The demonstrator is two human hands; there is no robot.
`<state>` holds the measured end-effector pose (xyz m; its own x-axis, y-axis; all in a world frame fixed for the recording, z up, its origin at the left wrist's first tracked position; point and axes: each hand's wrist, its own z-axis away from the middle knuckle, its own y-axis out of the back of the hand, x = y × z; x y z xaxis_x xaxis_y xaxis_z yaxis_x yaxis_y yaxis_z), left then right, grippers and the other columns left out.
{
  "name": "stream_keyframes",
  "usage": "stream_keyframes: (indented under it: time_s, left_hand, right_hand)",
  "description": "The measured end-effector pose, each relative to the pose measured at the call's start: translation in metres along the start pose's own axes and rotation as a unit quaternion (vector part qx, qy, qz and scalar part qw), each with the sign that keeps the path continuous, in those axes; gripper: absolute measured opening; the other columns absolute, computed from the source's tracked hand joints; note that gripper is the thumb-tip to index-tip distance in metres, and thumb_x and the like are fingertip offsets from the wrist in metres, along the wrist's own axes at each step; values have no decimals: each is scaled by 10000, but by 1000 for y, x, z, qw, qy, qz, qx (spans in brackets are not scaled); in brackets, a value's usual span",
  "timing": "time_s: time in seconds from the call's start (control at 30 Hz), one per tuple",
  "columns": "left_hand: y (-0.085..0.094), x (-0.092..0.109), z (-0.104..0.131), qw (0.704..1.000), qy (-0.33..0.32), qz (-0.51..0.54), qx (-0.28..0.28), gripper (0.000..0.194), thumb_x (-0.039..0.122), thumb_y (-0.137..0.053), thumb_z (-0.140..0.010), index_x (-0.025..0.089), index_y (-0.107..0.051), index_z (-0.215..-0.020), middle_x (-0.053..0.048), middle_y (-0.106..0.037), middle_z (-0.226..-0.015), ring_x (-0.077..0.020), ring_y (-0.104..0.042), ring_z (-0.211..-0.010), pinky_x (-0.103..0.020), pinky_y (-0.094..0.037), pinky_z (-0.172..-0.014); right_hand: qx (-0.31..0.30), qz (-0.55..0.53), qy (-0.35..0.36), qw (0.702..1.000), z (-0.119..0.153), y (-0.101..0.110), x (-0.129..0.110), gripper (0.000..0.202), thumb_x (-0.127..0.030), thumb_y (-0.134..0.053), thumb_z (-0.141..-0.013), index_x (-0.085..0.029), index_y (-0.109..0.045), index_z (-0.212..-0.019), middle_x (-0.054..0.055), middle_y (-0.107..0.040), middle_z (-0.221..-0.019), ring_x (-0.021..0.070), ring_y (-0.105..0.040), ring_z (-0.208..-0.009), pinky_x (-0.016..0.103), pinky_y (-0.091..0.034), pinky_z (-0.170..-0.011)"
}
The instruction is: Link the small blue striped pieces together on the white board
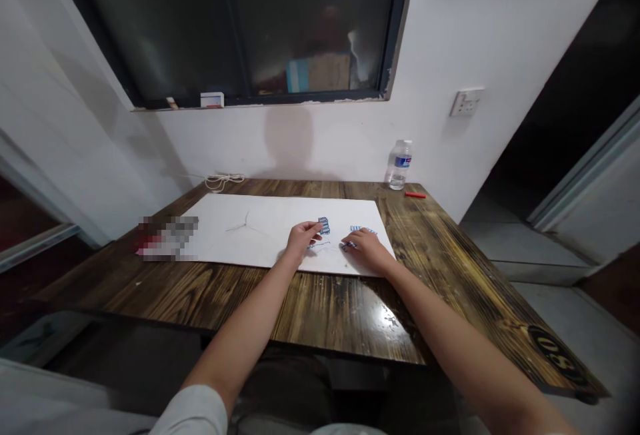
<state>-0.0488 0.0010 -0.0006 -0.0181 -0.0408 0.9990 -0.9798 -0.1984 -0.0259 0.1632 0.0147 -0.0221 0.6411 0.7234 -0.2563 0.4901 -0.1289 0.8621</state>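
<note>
My left hand (301, 238), over the white board (280, 212), pinches a small blue-and-white striped piece (325, 225) between thumb and fingers. To its right, my right hand (369, 248) is curled low over the board, its fingertips on another small blue-patterned piece (349, 245) that they partly cover. Just behind those knuckles lies a striped strip (364, 229). Thin dark strands (323, 244) lie between the two hands. Farther left on the board rests a thin, three-armed wire-like shape (245, 224). The exact kind of the striped pieces is too small to tell.
The board lies on a dark wood-grain table (200, 292). A water bottle (401, 165) and a red pen-like stick (415, 194) are at the back right. A coiled white cable (224, 180) sits at the back left. A blurred patch (169, 238) covers something left.
</note>
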Motion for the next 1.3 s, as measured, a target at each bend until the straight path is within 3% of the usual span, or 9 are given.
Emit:
stream_keyframes:
  time_s: [0.47,0.67,0.83,1.13,1.3]
  left_hand:
    - [2,2,1,1000,-8,7,-6,361,451,-758,-565,167,-684,-775,-38,-673,-718,-109,-595,-562,-206,-380,-516]
    - [0,5,3,1000,4,6,-1,346,438,-764,-552,171,-677,-756,-31,-670,-699,-111,-596,-558,-206,-374,-514]
    - [-1,7,4,1000,4,0,1,343,438,-760,-551,174,-677,-754,-35,-677,-708,-114,-598,-555,-210,-370,-512]
    - [-1,7,4,1000,-3,-9,6,342,442,-753,-550,175,-680,-750,-35,-674,-699,-120,-590,-555,-220,-378,-521]
    - [-1,8,4,1000,-6,-10,3,320,427,-747,-562,174,-675,-744,-22,-659,-672,-112,-578,-543,-214,-376,-513]
  right_hand:
    - [-103,-92,-86,987,2,8,12,144,-180,-667,-701,-206,-720,-832,28,-682,-824,168,-572,-769,257,-400,-727]
    - [-103,-4,-133,986,3,14,7,133,-260,-704,-682,-212,-727,-803,60,-648,-919,222,-516,-928,280,-379,-786]
    - [-148,42,-184,971,2,18,-3,126,-282,-680,-711,-224,-726,-813,68,-635,-995,253,-481,-997,290,-368,-755]
    - [-173,68,-204,961,-1,25,-12,125,-294,-656,-741,-227,-708,-833,68,-656,-971,259,-502,-998,293,-350,-708]
    - [-142,22,-188,972,0,23,-5,104,-272,-694,-707,-202,-673,-781,46,-671,-816,200,-565,-823,257,-340,-646]
